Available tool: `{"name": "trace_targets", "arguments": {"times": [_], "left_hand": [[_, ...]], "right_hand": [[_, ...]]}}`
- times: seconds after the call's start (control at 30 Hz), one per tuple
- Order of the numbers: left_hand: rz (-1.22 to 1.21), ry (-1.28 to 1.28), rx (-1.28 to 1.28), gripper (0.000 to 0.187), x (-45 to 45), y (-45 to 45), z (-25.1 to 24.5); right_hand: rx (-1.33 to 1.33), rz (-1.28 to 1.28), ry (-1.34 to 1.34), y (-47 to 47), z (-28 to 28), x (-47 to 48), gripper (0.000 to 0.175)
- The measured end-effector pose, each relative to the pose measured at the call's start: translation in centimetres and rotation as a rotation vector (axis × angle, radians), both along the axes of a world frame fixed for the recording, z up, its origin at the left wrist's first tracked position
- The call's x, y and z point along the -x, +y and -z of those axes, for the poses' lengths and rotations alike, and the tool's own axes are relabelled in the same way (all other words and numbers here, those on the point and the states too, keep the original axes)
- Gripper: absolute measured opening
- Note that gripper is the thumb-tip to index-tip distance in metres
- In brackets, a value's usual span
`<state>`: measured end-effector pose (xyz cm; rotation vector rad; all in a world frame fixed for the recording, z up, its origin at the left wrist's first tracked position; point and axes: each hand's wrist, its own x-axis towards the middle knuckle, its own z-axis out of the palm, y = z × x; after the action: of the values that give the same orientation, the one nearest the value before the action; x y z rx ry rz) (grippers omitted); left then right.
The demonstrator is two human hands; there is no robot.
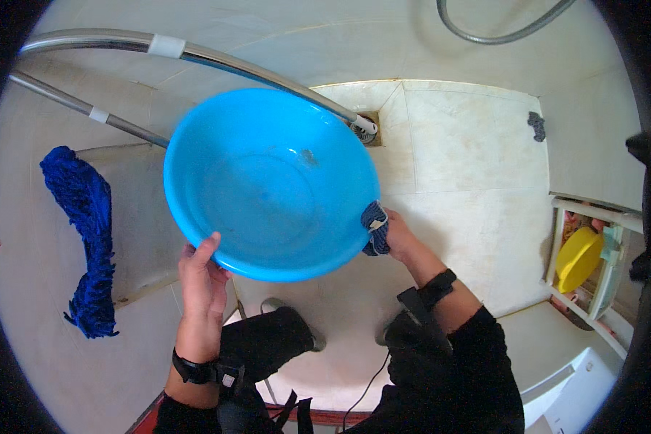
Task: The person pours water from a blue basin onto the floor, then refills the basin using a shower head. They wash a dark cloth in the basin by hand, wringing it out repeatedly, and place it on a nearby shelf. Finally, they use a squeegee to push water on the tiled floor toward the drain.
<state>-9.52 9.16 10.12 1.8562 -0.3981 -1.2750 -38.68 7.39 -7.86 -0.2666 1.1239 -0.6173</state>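
Note:
A round blue plastic basin (260, 184) is held up in front of me, its inside facing me. My left hand (203, 276) grips the near-left rim, thumb over the edge and fingers beneath. At the right side, my right hand (401, 236) holds a dark grey-blue cloth (377, 228) against the basin's rim; most of its fingers are hidden behind the cloth and the rim. A small greyish patch and a few wet glints show on the basin's inner wall.
Two metal poles (238, 65) slant behind the basin, one ending near a floor drain (366, 130). A blue chenille mop head (89, 238) hangs at left. A dark scrap (536, 127) lies on the tiled floor (466, 146). A shelf rack (559, 238) at right holds a yellow basin (579, 259).

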Motion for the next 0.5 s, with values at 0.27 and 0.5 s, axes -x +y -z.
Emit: {"name": "trace_targets", "arguments": {"times": [0.27, 0.5], "left_hand": [[-0.133, 0.364, -0.371, 0.052, -1.6, 5.9, -3.4], [-0.277, 0.684, -0.417, 0.061, -1.3, 12.2, -9.1]], "right_hand": [[0.004, -0.116, 0.161, 2.8, -7.2, 1.5, 0.034], [0.104, 0.219, 0.495, 0.5, -23.2, 7.9, 0.05]]}}
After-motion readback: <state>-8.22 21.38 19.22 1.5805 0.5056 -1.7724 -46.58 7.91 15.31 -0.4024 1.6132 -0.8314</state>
